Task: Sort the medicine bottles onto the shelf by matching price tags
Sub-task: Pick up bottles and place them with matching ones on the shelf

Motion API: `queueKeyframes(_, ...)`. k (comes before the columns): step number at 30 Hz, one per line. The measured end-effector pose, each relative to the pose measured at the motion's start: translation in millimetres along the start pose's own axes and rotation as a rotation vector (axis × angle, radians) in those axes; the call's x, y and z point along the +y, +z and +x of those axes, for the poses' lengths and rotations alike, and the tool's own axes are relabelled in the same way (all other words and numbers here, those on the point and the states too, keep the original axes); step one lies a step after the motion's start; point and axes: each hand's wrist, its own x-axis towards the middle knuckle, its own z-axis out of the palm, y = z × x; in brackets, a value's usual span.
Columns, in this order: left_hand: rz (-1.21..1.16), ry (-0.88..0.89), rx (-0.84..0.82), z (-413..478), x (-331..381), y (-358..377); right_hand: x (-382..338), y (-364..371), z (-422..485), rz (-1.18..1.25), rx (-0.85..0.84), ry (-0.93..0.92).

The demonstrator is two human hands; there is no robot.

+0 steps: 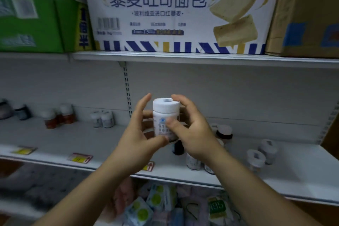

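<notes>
One white bottle (164, 110) is held upright in front of the shelf (55, 139), with the left hand (135, 135) and the right hand (194, 130) both curled around it. Its label should be read and compared with the price tags (80, 158) before any placing.

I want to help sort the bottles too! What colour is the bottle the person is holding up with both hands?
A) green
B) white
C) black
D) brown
B: the white bottle, with a white cap, is held up in front of the shelf, with the left hand and the right hand gripping its sides.
</notes>
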Motion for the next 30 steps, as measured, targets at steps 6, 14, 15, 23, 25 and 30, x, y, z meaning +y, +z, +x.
queueKeyframes(6,0.137,-0.147,0.112,-8.8,-49.8,-89.4,43.6,78.8,31.6,-0.227,-0.165,0.086)
queueKeyframes(14,0.389,-0.299,0.109,22.8,-128.2,-176.3,122.7,153.7,103.2,-0.267,-0.240,0.134)
queueKeyframes(15,0.402,-0.325,0.101,30.1,-141.5,-187.5,134.3,161.6,113.6,-0.255,-0.251,0.151)
queueKeyframes(23,0.570,-0.529,0.139,88.7,-230.8,-267.5,230.0,229.7,195.4,-0.307,-0.340,0.222)
queueKeyframes(25,0.571,-0.549,0.131,97.4,-245.6,-286.1,244.7,245.3,208.6,-0.318,-0.354,0.236)
queueKeyframes(30,0.559,-0.550,0.055,110.2,-274.2,-320.3,272.0,275.2,223.7,-0.365,-0.336,0.278)
